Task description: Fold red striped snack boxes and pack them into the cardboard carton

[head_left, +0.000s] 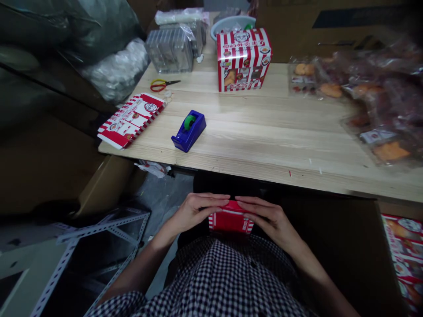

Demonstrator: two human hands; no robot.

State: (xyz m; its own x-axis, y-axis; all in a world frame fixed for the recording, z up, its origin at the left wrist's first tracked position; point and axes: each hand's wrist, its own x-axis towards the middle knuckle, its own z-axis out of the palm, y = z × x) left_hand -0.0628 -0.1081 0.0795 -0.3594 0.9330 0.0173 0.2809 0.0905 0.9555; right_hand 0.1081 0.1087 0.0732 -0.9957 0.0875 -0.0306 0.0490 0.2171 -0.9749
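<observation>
A red box with striped edges (230, 222) rests at my lap, below the table's front edge. My left hand (202, 208) grips its upper left side, fingers along the top edge and thumb on the face toward me. On the upper right, my right hand (262, 213) holds the box in the same way. The box's lower part is in shadow against my checked shirt. Beyond it on the table stands a blue tape dispenser (193, 134) with a green roll. A stack of flat red-and-white cartons (132, 119) lies at the table's left corner.
A formed striped box (243, 61) stands at the back of the table (264, 132). Scissors (163, 84) lie near clear plastic cases (170, 49). Bagged toy food packs (388, 147) cover the right side. A metal rack (102, 229) stands low left; printed cartons (406, 255) sit low right.
</observation>
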